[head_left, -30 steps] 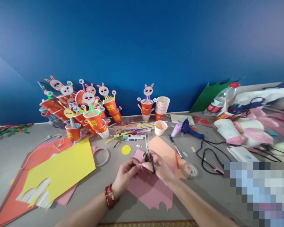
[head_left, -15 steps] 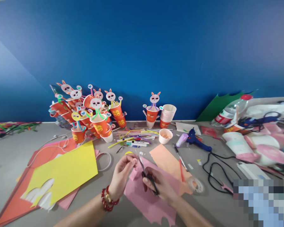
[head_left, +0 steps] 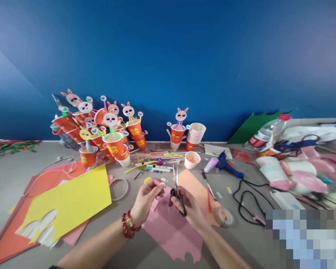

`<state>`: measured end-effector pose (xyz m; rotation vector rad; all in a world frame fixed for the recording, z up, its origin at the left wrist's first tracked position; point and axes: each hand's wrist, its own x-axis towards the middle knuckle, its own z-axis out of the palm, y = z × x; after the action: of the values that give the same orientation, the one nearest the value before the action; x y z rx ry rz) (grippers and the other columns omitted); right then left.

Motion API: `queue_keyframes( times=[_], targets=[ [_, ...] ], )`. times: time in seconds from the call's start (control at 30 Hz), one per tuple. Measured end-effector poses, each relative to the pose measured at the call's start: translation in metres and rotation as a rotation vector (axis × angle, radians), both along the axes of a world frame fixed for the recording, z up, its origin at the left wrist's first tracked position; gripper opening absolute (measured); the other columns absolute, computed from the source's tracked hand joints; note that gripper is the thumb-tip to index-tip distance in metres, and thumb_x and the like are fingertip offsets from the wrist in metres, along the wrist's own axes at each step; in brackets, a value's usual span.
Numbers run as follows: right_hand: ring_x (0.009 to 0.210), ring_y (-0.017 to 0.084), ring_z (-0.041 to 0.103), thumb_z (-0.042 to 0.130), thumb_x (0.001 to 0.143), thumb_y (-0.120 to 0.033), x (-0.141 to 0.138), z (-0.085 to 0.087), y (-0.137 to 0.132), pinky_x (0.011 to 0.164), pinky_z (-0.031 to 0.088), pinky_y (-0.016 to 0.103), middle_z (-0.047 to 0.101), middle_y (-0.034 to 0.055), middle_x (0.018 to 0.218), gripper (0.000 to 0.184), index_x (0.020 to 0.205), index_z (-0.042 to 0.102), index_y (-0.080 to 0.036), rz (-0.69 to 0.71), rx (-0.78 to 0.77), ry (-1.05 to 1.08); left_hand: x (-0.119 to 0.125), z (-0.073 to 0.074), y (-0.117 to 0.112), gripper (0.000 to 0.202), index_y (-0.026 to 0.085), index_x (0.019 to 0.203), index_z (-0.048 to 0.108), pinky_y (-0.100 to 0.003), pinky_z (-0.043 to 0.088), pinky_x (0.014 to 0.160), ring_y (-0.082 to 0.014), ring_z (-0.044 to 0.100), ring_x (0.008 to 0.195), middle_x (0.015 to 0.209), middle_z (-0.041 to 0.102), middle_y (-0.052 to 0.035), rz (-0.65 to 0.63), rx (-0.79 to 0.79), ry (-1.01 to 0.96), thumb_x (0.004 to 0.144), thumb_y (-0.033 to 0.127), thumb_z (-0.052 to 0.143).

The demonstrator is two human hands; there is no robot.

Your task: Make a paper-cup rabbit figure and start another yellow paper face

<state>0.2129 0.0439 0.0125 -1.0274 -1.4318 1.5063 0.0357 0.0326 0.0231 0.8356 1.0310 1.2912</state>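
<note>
Between the fingertips of my left hand [head_left: 148, 196] is a small piece of pink paper [head_left: 161, 185], partly hidden by the fingers. My right hand [head_left: 186, 205] grips black-handled scissors [head_left: 176, 181], their blades parted and pointing away from me. The blades are apart from the pink piece, just to its right. Under both hands lies a larger sheet of pink paper [head_left: 175, 235] with rounded cutouts along its near edge. An orange paper sheet [head_left: 189, 181] sits partly beneath it on the right.
Paper-cup rabbit figures [head_left: 113, 144] crowd the back left; stacked cups [head_left: 196, 134] stand at the back. Yellow paper [head_left: 81, 201] lies at left. To the right are clear tape [head_left: 223, 216], a blue glue gun [head_left: 226, 166] with its cord, and a bottle [head_left: 266, 132].
The scissors have swung away from the pink piece, and their blades have opened wider. My left hand still pinches the piece. The whole view has shifted slightly.
</note>
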Motion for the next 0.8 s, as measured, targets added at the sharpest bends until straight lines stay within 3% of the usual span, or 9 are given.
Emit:
queue_keyframes(
  times=[0.2,0.33,0.53,0.7,0.8],
  targets=[
    [0.059,0.014,0.045,0.068,0.083,-0.054,0.0,-0.016,0.0,0.056,0.037,0.027,0.048,-0.0042,0.065,0.038,0.076,0.05,-0.021,0.039,0.095,-0.267,-0.035,-0.005,-0.004,0.028,0.016,0.077,0.07,-0.023,0.045,0.068,-0.0114,0.056,0.067,0.072,0.066,-0.0007,0.027,-0.055,0.113,0.076,0.041,0.081],
    [0.058,0.014,0.041,0.072,0.08,-0.049,0.005,-0.007,0.001,0.055,0.033,0.027,0.046,-0.0051,0.064,0.033,0.078,0.054,-0.021,0.042,0.184,-0.418,-0.048,-0.01,-0.007,0.031,0.016,0.076,0.07,-0.023,0.043,0.064,-0.011,0.054,0.065,0.069,0.065,0.0002,0.05,-0.079,0.157,0.072,0.043,0.083],
    [0.06,0.017,0.056,0.067,0.083,-0.041,0.014,0.022,-0.001,0.054,0.032,0.025,0.062,-0.0002,0.064,0.027,0.068,0.055,-0.021,0.074,0.306,-0.895,-0.051,-0.014,-0.007,0.033,0.016,0.076,0.068,-0.022,0.041,0.061,-0.0105,0.052,0.061,0.065,0.061,0.0025,0.055,-0.088,0.175,0.07,0.045,0.084],
    [0.07,0.024,0.07,0.065,0.082,-0.026,0.022,0.017,-0.011,0.054,0.029,0.026,0.073,0.0033,0.074,0.007,0.082,0.058,-0.023,0.075,0.382,-1.222,-0.049,-0.012,-0.007,0.033,0.016,0.078,0.067,-0.023,0.042,0.063,-0.011,0.055,0.063,0.068,0.063,0.0018,0.02,-0.073,0.148,0.072,0.044,0.083],
    [0.071,0.026,0.071,0.065,0.081,-0.024,0.026,0.011,-0.018,0.052,0.023,0.027,0.074,0.004,0.075,0.013,0.092,0.059,-0.024,0.088,0.378,-1.381,-0.048,-0.012,-0.008,0.034,0.016,0.078,0.066,-0.022,0.042,0.062,-0.0109,0.056,0.062,0.066,0.064,0.0017,-0.009,-0.079,0.11,0.071,0.044,0.084]
  ],
)
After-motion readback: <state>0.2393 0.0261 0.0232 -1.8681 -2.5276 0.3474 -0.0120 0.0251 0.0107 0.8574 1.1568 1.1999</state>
